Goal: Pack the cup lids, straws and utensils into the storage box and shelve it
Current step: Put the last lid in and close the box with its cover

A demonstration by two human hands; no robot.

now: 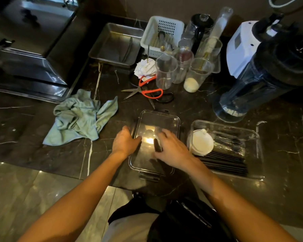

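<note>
A clear box lid (pixel 166 120) with black clips lies flat on the dark counter in front of me. My left hand (pixel 125 142) grips the lid's left edge, fingers curled over the rim. My right hand (pixel 172 150) rests on top of the lid with its fingers loosely bent. To the right stands the clear storage box (pixel 258 149). Inside it are white cup lids (pixel 202 144) at the left end, black straws (pixel 224 163) along the near side and dark utensils (pixel 229 138) behind them.
A crumpled green cloth (pixel 80 117) lies to the left. Orange-handled scissors (pixel 147 91) lie behind the lid, with clear measuring cups (pixel 166 74), a white basket (pixel 162 34) and a steel tray (pixel 115 44) further back. A blender jug (pixel 248 95) stands at right.
</note>
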